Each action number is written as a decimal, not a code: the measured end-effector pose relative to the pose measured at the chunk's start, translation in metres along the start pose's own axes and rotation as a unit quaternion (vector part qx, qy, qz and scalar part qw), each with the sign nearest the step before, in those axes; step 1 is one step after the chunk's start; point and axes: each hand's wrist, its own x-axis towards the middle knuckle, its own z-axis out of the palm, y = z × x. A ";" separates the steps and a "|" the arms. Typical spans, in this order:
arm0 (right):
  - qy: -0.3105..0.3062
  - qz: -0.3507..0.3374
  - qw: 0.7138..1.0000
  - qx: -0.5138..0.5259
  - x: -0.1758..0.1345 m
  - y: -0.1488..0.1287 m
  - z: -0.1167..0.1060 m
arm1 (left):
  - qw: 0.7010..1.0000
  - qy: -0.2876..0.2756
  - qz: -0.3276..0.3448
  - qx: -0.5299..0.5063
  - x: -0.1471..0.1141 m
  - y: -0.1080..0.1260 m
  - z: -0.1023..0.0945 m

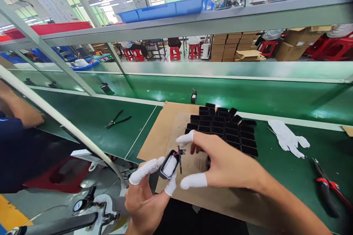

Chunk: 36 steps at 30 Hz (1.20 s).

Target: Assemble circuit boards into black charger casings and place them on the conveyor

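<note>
My left hand (149,194), with white finger cots, grips a small black plastic case (163,171). Inside the case lies a white block (170,166), and a small dark board (180,159) with a red wire stands out of its far end. My right hand (220,159) hovers just right of the board, thumb and index finger spread apart in white cots. No contact between it and the board can be made out. Beyond the right hand, many black cases (217,129) stand in rows on a cardboard sheet (154,137), partly hidden by that hand.
Pliers (117,120) lie on the green bench at left; red-handled pliers (325,183) and a white glove (288,137) lie at right. One black unit (194,96) sits on the green strip behind. A slanting pole (63,123) crosses the left side, near a co-worker's arm (22,106).
</note>
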 end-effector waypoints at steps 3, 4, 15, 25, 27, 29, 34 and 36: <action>0.044 0.010 0.997 0.062 -0.002 -0.009 0.048 | 0.997 -0.031 0.060 0.023 0.004 0.002 -0.016; 0.072 0.010 0.994 0.082 -0.004 -0.011 0.063 | 0.995 -0.047 0.081 0.038 0.004 0.002 -0.022; 0.252 0.027 0.965 0.073 -0.051 -0.044 0.177 | 0.968 -0.170 0.181 0.037 -0.033 0.001 -0.088; 0.233 0.065 0.961 0.131 -0.060 -0.051 0.200 | 0.963 -0.241 0.092 0.077 -0.040 0.000 -0.094; 0.204 0.057 0.965 0.152 -0.059 -0.050 0.195 | 0.955 -0.281 0.079 0.059 -0.035 -0.005 -0.088; 0.171 0.047 0.973 0.148 -0.057 -0.048 0.187 | 0.949 -0.303 0.070 0.042 -0.031 -0.009 -0.083; 0.134 0.073 0.984 0.091 -0.053 -0.034 0.169 | 0.927 -0.346 0.058 0.134 -0.028 -0.023 -0.071; 0.143 0.088 0.980 0.103 -0.050 -0.025 0.166 | 0.913 -0.361 0.077 0.173 -0.025 -0.030 -0.064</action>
